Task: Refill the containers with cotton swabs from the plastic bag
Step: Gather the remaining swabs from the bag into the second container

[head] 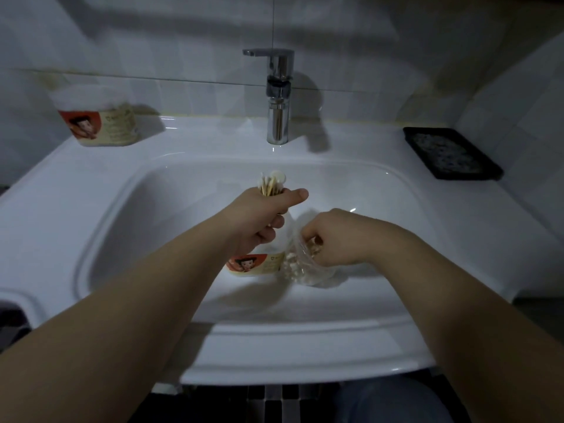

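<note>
Nearest, both bare forearms reach out over the front rim of the white sink (274, 346), with a knee (396, 401) in blue cloth below it.

The right hand (335, 239) is low in the basin, its fingers curled and pinching the mouth of the clear bag (305, 273). The bag sags under the hand and holds a loose heap of swabs; whether the fingers also pinch any of these cannot be told. Just left of the bag, and seemingly touching it, stands a container (256, 265) with an orange picture label. Its top is hidden beneath the left hand.

The left hand (262, 218) is clenched in a fist round a bundle of swabs (271, 184), thumb stretched out to the right. The white tips and pale sticks poke out of the far side of the fist (the rest is buried in the palm). This hand sits right above the container; whether it touches it is unclear.

Beyond the basin, a chrome tap (277, 96) rises from the back ledge at the middle. On the left of the ledge stands a second container (97, 117) with the same label, packed with white up to its top. On the right lies a black tray (451, 152). Pale wall tiles (183, 41) close the view.
</note>
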`<control>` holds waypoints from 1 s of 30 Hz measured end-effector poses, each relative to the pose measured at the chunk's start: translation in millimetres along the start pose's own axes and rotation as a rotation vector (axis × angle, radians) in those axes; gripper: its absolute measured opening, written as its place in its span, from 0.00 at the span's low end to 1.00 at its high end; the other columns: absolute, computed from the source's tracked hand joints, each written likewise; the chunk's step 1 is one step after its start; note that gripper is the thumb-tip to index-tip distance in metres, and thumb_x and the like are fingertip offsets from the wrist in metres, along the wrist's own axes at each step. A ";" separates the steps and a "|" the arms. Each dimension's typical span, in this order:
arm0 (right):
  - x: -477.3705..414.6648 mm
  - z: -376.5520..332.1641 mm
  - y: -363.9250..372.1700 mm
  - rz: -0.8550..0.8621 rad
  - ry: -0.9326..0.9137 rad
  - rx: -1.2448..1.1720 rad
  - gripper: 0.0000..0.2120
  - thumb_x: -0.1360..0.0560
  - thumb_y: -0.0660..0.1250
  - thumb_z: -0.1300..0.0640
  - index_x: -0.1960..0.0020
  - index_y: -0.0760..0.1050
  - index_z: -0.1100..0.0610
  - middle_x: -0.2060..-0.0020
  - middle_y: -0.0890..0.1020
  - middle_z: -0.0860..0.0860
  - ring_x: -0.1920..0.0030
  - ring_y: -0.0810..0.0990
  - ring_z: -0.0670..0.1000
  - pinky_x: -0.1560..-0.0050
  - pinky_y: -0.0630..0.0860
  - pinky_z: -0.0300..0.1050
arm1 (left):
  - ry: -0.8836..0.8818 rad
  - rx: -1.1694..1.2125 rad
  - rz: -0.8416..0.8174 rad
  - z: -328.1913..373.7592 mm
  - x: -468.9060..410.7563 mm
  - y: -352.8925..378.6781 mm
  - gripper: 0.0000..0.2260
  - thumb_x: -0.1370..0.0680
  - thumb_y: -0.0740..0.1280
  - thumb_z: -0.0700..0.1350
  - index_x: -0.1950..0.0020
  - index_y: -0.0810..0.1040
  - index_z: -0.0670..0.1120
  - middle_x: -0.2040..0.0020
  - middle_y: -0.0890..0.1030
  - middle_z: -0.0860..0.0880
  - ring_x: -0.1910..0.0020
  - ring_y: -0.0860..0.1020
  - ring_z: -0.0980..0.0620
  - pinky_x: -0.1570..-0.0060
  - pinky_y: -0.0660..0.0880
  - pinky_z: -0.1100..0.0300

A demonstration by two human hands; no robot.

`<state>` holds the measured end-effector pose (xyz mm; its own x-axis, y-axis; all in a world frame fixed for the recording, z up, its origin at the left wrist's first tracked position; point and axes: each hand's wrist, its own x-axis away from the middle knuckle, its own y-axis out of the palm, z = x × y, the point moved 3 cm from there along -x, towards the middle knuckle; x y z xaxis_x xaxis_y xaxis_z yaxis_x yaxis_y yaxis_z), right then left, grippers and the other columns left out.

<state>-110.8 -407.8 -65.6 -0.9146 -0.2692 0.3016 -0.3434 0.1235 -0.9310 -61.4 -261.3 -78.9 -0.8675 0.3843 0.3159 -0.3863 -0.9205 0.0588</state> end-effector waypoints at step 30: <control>-8.5 -4.4 0.9 0.043 0.029 0.081 0.09 0.19 0.58 0.56 0.57 0.71 0.54 0.61 0.76 0.52 0.64 0.74 0.50 0.62 0.72 0.46 | 0.012 -0.006 -0.105 2.2 7.3 11.9 0.06 0.19 0.70 0.49 0.53 0.77 0.49 0.62 0.81 0.52 0.67 0.77 0.57 0.72 0.67 0.66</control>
<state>-104.3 -401.2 -68.1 -0.9345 -0.2372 0.2654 -0.2861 0.0568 -0.9565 -71.6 -269.6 -73.8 -0.8256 0.4797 0.2971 -0.4775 -0.8745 0.0850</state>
